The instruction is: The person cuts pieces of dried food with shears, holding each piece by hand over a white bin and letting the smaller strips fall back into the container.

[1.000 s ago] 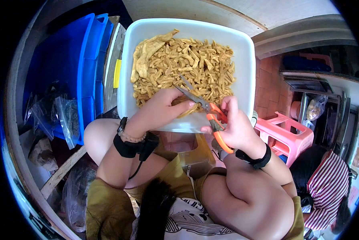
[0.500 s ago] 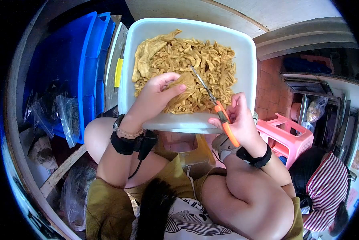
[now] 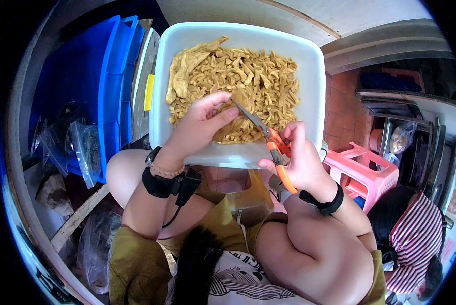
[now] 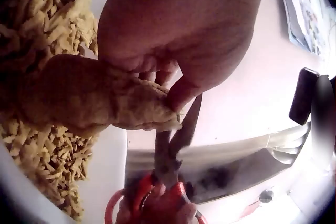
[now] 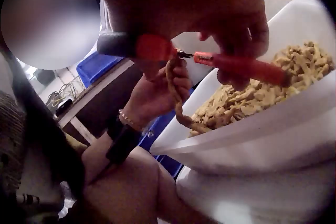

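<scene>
The left hand [image 3: 202,119] pinches a long, wrinkled tan piece [image 4: 79,95] between thumb and fingers above the near left part of the white tub [image 3: 159,86]. From the right, the right hand [image 3: 301,157] grips orange-handled scissors [image 3: 278,155]. In the left wrist view the scissor blades [image 4: 168,150] stand parted at the end of the piece, close to the left thumb. Many short tan strips [image 3: 268,76] lie in the tub, and a larger uncut piece [image 3: 185,71] rests on them at the far left. The right wrist view shows the piece hanging from the left hand [image 5: 152,95].
Blue crates [image 3: 108,101] with clear plastic bags [image 3: 85,152] stand at the left. A pink stool [image 3: 365,170] is right of the tub, with a person in a striped top [image 3: 418,229] behind it. A yellowish stool [image 3: 246,195] sits below the tub's near edge.
The left hand moved away from the near edge with the piece, whose shape now differs. The scissors swung right and away, blades together, then came back left to the piece with blades parted.
</scene>
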`<action>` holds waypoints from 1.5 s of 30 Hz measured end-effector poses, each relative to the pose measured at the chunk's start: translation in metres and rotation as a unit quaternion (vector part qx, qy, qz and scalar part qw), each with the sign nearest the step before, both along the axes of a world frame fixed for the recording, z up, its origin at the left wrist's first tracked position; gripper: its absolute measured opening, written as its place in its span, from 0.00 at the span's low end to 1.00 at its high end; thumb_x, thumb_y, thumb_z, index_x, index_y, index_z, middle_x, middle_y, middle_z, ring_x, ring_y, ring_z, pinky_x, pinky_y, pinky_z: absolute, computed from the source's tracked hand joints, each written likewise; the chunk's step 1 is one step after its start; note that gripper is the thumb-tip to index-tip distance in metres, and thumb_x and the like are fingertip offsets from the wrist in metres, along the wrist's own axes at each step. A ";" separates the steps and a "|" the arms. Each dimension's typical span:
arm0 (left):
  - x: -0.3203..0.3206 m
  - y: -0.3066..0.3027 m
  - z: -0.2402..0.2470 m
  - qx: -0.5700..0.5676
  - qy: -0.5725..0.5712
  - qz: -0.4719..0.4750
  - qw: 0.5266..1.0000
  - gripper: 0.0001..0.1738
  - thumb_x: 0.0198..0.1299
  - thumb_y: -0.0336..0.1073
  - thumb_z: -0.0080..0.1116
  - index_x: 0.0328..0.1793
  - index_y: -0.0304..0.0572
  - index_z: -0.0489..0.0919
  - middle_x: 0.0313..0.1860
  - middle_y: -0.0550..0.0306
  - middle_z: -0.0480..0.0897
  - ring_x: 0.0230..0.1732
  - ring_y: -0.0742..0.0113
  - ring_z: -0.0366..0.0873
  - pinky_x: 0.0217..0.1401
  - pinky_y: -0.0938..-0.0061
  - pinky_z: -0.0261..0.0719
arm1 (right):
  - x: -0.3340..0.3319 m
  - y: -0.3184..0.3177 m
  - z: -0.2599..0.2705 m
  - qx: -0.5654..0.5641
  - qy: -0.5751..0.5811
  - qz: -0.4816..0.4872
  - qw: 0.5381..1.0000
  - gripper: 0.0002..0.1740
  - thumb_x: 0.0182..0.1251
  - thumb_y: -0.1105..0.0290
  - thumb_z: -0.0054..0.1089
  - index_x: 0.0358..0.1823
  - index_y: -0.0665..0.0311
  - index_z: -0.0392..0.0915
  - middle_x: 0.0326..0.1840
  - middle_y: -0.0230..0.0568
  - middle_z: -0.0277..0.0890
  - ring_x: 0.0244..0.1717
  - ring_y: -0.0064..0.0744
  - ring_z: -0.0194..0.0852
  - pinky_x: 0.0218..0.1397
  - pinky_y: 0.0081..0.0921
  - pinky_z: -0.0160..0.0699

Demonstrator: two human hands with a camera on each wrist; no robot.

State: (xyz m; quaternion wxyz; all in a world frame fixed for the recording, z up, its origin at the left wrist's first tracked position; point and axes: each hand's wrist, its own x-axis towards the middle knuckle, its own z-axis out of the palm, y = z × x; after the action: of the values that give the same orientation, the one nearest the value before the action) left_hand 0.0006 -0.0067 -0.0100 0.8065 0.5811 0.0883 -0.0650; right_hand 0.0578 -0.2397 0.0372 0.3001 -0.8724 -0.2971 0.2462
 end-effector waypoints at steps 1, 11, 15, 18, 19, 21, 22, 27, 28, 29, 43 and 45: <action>0.000 0.000 -0.001 0.019 0.003 -0.011 1.000 0.12 0.67 0.34 0.55 0.53 0.37 0.76 0.37 0.69 0.77 0.36 0.85 0.71 0.38 0.86 0.71 | 0.000 0.000 0.000 -0.004 0.003 0.002 1.000 0.41 0.46 0.45 0.75 0.43 0.65 0.57 0.27 0.47 0.72 0.26 0.47 0.76 0.31 0.36 0.74; 0.000 -0.008 -0.001 0.053 0.002 -0.043 0.998 0.09 0.66 0.34 0.56 0.47 0.37 0.79 0.29 0.73 0.73 0.29 0.87 0.64 0.30 0.87 0.63 | -0.002 0.002 -0.004 0.012 -0.007 0.021 1.000 0.40 0.47 0.45 0.75 0.43 0.64 0.56 0.31 0.48 0.75 0.31 0.48 0.79 0.34 0.36 0.77; 0.000 -0.007 0.003 0.059 -0.008 -0.029 0.998 0.09 0.66 0.34 0.57 0.47 0.37 0.79 0.29 0.73 0.73 0.29 0.88 0.64 0.30 0.87 0.63 | -0.002 0.000 -0.007 0.050 0.003 0.003 0.999 0.39 0.47 0.47 0.76 0.40 0.63 0.56 0.25 0.44 0.69 0.24 0.42 0.74 0.28 0.33 0.73; -0.001 -0.003 -0.001 0.047 0.020 0.063 0.997 0.09 0.66 0.34 0.57 0.47 0.36 0.79 0.30 0.73 0.73 0.29 0.88 0.64 0.30 0.87 0.64 | -0.003 -0.001 -0.008 0.033 0.018 -0.015 0.999 0.39 0.45 0.50 0.79 0.39 0.62 0.54 0.24 0.38 0.62 0.23 0.32 0.64 0.26 0.28 0.68; -0.001 0.001 0.001 0.056 0.024 0.038 0.997 0.10 0.66 0.34 0.57 0.47 0.36 0.79 0.30 0.73 0.74 0.29 0.87 0.65 0.30 0.86 0.65 | -0.004 -0.001 -0.009 0.029 0.032 -0.023 0.999 0.41 0.42 0.52 0.81 0.39 0.60 0.53 0.25 0.33 0.57 0.24 0.24 0.57 0.27 0.24 0.66; 0.001 0.004 0.007 0.066 0.027 0.014 0.997 0.10 0.66 0.34 0.57 0.47 0.35 0.79 0.30 0.73 0.74 0.29 0.86 0.65 0.31 0.85 0.67 | -0.003 -0.001 -0.008 0.030 0.024 -0.021 0.999 0.41 0.42 0.52 0.81 0.39 0.60 0.53 0.25 0.34 0.57 0.24 0.24 0.58 0.27 0.24 0.66; 0.000 0.004 0.010 0.103 0.009 0.013 0.995 0.10 0.65 0.34 0.58 0.47 0.35 0.79 0.29 0.72 0.74 0.28 0.85 0.66 0.30 0.83 0.67 | -0.003 -0.001 -0.008 0.032 0.016 -0.019 0.999 0.41 0.42 0.52 0.81 0.40 0.60 0.53 0.25 0.34 0.57 0.24 0.24 0.58 0.27 0.24 0.66; -0.005 -0.003 0.014 0.181 -0.019 -0.043 0.982 0.12 0.63 0.34 0.59 0.47 0.33 0.80 0.26 0.67 0.75 0.27 0.81 0.68 0.30 0.81 0.69 | 0.000 0.000 -0.003 0.050 -0.021 0.025 0.998 0.41 0.44 0.50 0.80 0.43 0.61 0.54 0.27 0.37 0.63 0.24 0.26 0.61 0.29 0.25 0.68; -0.007 -0.008 0.014 0.209 -0.032 -0.044 0.976 0.12 0.63 0.34 0.59 0.48 0.32 0.80 0.26 0.63 0.76 0.27 0.80 0.68 0.30 0.80 0.69 | 0.000 0.001 -0.002 0.045 -0.052 0.053 0.996 0.42 0.45 0.49 0.79 0.44 0.61 0.54 0.28 0.39 0.65 0.25 0.28 0.62 0.30 0.26 0.69; -0.008 -0.012 0.014 0.236 -0.044 -0.046 0.970 0.13 0.62 0.34 0.59 0.48 0.32 0.80 0.26 0.60 0.77 0.27 0.79 0.69 0.31 0.80 0.69 | 0.000 0.000 -0.003 0.045 -0.052 0.053 0.996 0.42 0.45 0.49 0.79 0.44 0.61 0.54 0.28 0.39 0.65 0.25 0.28 0.62 0.30 0.26 0.69; -0.004 -0.003 0.007 0.177 0.010 0.028 0.984 0.16 0.62 0.36 0.61 0.48 0.28 0.78 0.31 0.64 0.78 0.33 0.80 0.71 0.37 0.81 0.72 | 0.004 -0.008 -0.015 0.061 -0.017 -0.058 0.996 0.39 0.46 0.49 0.78 0.41 0.63 0.56 0.21 0.37 0.63 0.17 0.32 0.65 0.20 0.28 0.67; -0.003 -0.002 0.007 0.157 -0.013 0.036 0.987 0.15 0.63 0.35 0.61 0.49 0.29 0.78 0.33 0.65 0.79 0.35 0.81 0.72 0.39 0.83 0.73 | 0.004 -0.009 -0.010 0.061 -0.010 -0.063 0.996 0.40 0.45 0.49 0.79 0.41 0.63 0.56 0.21 0.37 0.63 0.18 0.32 0.66 0.20 0.28 0.68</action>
State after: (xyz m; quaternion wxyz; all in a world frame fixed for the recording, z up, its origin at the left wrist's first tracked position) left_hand -0.0026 -0.0083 -0.0025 0.7082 0.6975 0.1083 -0.0136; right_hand 0.0620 -0.2485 0.0274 0.3645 -0.8718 -0.2595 0.1992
